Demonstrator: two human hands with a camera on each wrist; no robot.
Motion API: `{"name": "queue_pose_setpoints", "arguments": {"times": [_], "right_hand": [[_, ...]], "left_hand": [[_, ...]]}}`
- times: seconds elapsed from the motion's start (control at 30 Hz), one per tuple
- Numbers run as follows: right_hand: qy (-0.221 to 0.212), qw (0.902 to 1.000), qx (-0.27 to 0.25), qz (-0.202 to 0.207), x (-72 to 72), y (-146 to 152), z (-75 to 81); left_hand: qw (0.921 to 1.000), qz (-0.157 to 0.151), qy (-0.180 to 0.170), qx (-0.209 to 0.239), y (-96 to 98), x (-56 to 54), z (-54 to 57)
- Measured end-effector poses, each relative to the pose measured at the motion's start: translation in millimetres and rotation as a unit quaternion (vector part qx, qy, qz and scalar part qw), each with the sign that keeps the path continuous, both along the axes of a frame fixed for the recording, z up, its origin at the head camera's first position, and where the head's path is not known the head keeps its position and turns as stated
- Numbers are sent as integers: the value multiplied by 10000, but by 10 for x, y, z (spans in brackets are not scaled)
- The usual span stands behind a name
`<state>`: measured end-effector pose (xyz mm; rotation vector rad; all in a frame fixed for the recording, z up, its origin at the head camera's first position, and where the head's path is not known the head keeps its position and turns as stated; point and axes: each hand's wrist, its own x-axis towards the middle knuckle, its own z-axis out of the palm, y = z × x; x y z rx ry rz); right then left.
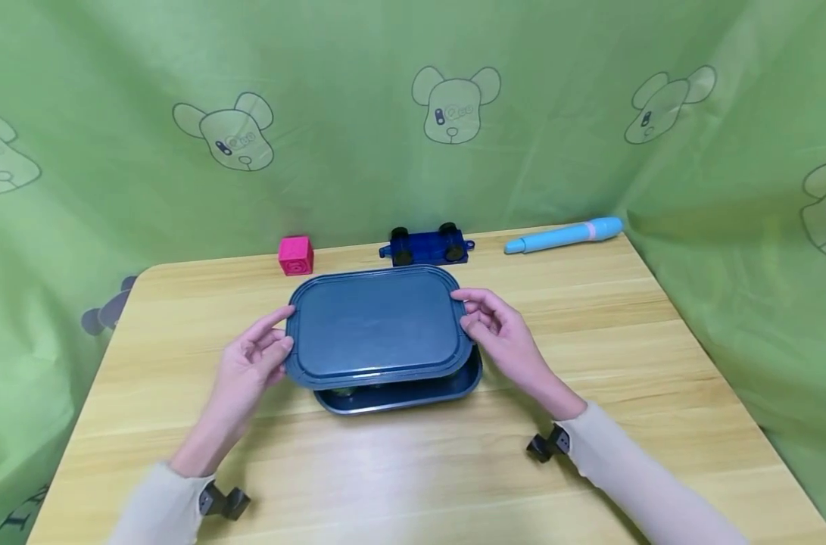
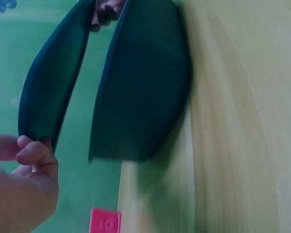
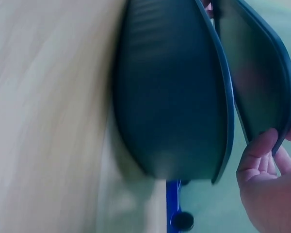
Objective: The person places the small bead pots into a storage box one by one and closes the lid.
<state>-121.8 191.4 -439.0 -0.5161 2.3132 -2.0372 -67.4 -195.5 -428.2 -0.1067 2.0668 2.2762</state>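
A dark blue lid (image 1: 378, 322) is held above a matching box (image 1: 406, 393), with a gap between them in both wrist views. My left hand (image 1: 252, 363) pinches the lid's left edge between thumb and fingers. On the opposite side my right hand (image 1: 501, 333) grips the right edge the same way. The lid hides most of the box's inside; a small part of some greenish thing (image 1: 344, 391) shows under its front rim. The box stands on the table, seen from the side in the left wrist view (image 2: 140, 87).
Along the table's back edge stand a pink cube (image 1: 296, 256), a blue toy car chassis (image 1: 428, 246) with black wheels, and a light blue pen-shaped toy (image 1: 565, 235). Behind the wooden table (image 1: 413, 477) hangs a green curtain (image 1: 358, 182) with bear-head prints.
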Motion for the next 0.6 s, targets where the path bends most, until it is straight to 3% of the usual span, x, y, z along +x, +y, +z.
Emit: {"name": "queue_pose_setpoints", "arguments": {"times": [0.17, 0.37, 0.6], "right_hand": [[27, 9999, -83, -127, -41, 148, -37], [-17, 9989, -294, -359, -48, 225, -31], [487, 9941, -559, -789, -4, 232, 52]], "left_hand": [[9999, 37, -103, -3, 192, -18, 16], [9995, 292, -64, -111, 269, -31, 33], [9935, 610, 902, -343, 213, -24, 104]]}}
